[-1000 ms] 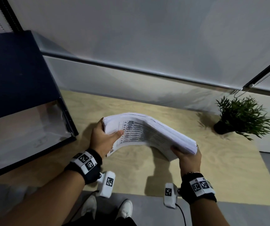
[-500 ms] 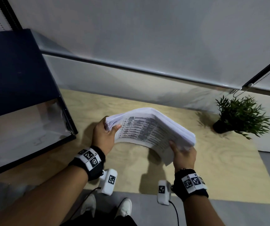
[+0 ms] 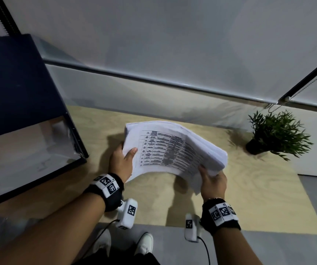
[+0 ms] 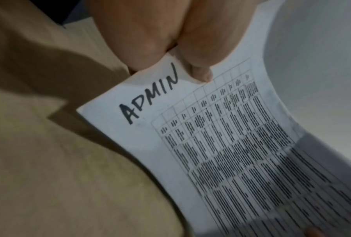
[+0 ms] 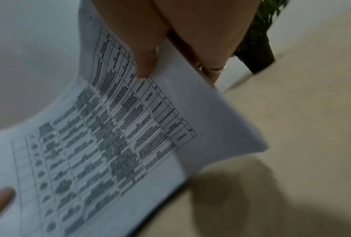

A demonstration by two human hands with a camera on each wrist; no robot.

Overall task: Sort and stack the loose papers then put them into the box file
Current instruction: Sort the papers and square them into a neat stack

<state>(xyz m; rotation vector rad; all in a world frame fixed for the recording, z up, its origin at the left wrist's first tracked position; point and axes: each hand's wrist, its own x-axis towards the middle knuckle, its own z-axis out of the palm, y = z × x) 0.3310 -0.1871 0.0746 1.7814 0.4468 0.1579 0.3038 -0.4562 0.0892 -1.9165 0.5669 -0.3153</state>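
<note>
A thick stack of white papers [image 3: 173,148] arches above the wooden table [image 3: 249,197], its top sheet printed with a table. My left hand [image 3: 122,159] grips the stack's left edge, thumb on top. My right hand [image 3: 212,180] grips the right edge, which bends downward. In the left wrist view the top sheet [image 4: 221,144] reads "ADMIN" beside my left hand's thumb [image 4: 199,70]. The right wrist view shows my right thumb [image 5: 144,64] pressed on the printed sheet [image 5: 109,136]. The dark blue box file [image 3: 20,115] lies open at the left, its pale inside showing.
A small potted green plant [image 3: 276,134] stands at the table's far right. A white wall with a blind rail [image 3: 154,81] runs behind the table. My shoes [image 3: 144,243] and grey floor show below the table's near edge.
The stack has swung leftward and tilted more upright toward me, and both hands moved with it. The right hand dropped lower, bending the right edge down. Both grips are unchanged.
</note>
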